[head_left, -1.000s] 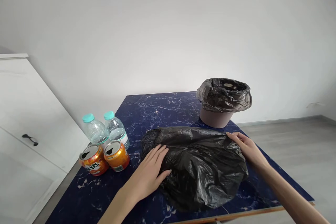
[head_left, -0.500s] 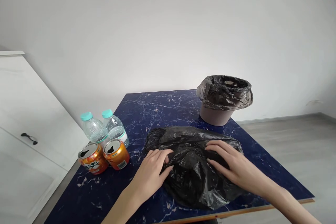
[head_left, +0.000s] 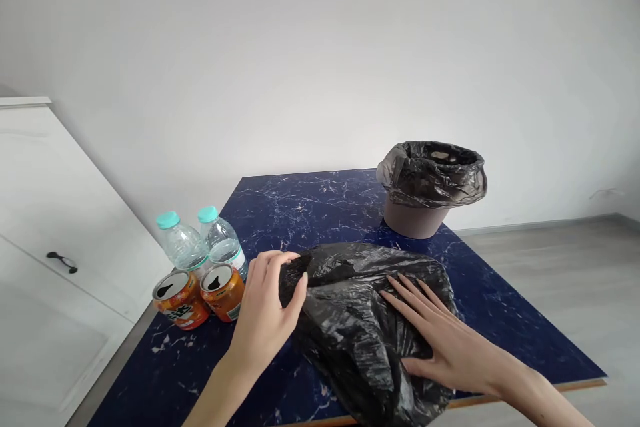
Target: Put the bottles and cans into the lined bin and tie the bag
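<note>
A crumpled black plastic bag point(head_left: 360, 327) lies on the dark blue marble-patterned table point(head_left: 310, 213). My left hand point(head_left: 265, 317) pinches the bag's left end between thumb and fingers. My right hand point(head_left: 440, 340) lies flat on the bag's right part, fingers stretched out and pointing left. Behind the bag, at the table's far right, stands a small bin point(head_left: 430, 187) lined with another black bag.
Two clear water bottles point(head_left: 200, 243) with teal caps and two opened orange drink cans point(head_left: 200, 293) stand together at the table's left edge. A white cabinet point(head_left: 55, 247) with a dark handle stands to the left. Grey floor lies to the right.
My left hand has shifted left and closed on the bag's left end. My right hand slid from the bag's right edge onto its top and now rests flat. The bag is more bunched.
</note>
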Action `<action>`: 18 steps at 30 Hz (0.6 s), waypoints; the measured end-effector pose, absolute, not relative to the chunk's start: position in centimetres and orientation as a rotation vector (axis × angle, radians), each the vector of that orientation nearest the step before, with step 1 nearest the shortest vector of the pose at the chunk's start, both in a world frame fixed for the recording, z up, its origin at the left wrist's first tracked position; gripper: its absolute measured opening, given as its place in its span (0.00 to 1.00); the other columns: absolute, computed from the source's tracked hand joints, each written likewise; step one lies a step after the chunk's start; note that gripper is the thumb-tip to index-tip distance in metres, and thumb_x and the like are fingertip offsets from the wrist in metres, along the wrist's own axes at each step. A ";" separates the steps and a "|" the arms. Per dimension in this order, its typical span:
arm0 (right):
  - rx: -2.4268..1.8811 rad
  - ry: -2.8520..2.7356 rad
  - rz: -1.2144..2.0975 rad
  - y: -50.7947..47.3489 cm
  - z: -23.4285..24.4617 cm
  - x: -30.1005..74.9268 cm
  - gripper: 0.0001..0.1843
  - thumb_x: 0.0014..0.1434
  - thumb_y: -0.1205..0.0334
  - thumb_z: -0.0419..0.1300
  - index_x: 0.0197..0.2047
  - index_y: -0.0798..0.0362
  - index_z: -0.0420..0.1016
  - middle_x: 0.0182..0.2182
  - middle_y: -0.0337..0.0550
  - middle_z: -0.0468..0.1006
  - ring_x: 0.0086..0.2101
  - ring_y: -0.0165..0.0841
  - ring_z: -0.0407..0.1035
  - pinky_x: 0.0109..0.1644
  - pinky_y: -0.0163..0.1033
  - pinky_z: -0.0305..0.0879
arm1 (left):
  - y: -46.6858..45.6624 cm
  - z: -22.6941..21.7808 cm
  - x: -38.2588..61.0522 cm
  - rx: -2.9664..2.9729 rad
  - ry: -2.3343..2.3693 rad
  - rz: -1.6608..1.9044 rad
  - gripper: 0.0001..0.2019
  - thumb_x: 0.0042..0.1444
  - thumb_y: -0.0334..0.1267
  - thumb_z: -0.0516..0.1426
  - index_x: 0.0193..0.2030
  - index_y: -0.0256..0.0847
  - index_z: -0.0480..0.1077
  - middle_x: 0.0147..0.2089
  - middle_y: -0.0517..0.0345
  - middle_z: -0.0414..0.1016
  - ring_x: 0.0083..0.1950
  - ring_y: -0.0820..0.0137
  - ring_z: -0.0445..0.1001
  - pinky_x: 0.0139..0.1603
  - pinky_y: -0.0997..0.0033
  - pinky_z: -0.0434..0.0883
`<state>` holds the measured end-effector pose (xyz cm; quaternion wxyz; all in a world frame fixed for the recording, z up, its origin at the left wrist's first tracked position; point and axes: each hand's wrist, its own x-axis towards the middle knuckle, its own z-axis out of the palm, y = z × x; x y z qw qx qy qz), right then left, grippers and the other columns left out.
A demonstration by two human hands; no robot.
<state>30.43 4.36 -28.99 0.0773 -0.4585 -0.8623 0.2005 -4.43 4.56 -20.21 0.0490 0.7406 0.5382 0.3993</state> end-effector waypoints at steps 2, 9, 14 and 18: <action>-1.324 -2.636 0.629 4.0 -28.6 30.3 0.62 0.61 0.29 0.66 0.83 0.34 0.31 0.82 0.43 0.29 0.77 0.61 0.25 0.78 0.75 0.30 | 4.1 -19.7 -3.7 2.359 1.549 1.235 0.10 0.74 0.42 0.56 0.58 0.47 0.70 0.59 0.47 0.74 0.64 0.55 0.73 0.64 0.50 0.72; -1.273 -2.652 0.775 3.1 -26.2 29.3 0.70 0.51 0.30 0.74 0.82 0.31 0.34 0.82 0.42 0.31 0.77 0.63 0.25 0.78 0.75 0.29 | 3.7 -20.2 -0.7 2.452 1.010 0.568 0.17 0.77 0.42 0.54 0.68 0.52 0.71 0.65 0.52 0.77 0.69 0.58 0.73 0.71 0.51 0.73; -1.277 -2.746 0.882 2.6 -25.4 28.9 0.75 0.47 0.33 0.77 0.82 0.32 0.31 0.81 0.45 0.26 0.76 0.66 0.21 0.75 0.80 0.26 | 4.8 -23.9 -2.9 2.384 1.189 0.178 0.49 0.54 0.58 0.72 0.79 0.54 0.60 0.85 0.42 0.47 0.84 0.34 0.41 0.76 0.22 0.53; -1.326 -2.726 0.969 2.3 -24.5 29.4 0.70 0.51 0.31 0.75 0.82 0.29 0.34 0.81 0.43 0.29 0.76 0.65 0.24 0.76 0.77 0.34 | 5.6 -22.9 -5.8 2.310 1.246 0.125 0.62 0.42 0.64 0.76 0.82 0.60 0.52 0.86 0.43 0.35 0.83 0.30 0.34 0.72 0.18 0.57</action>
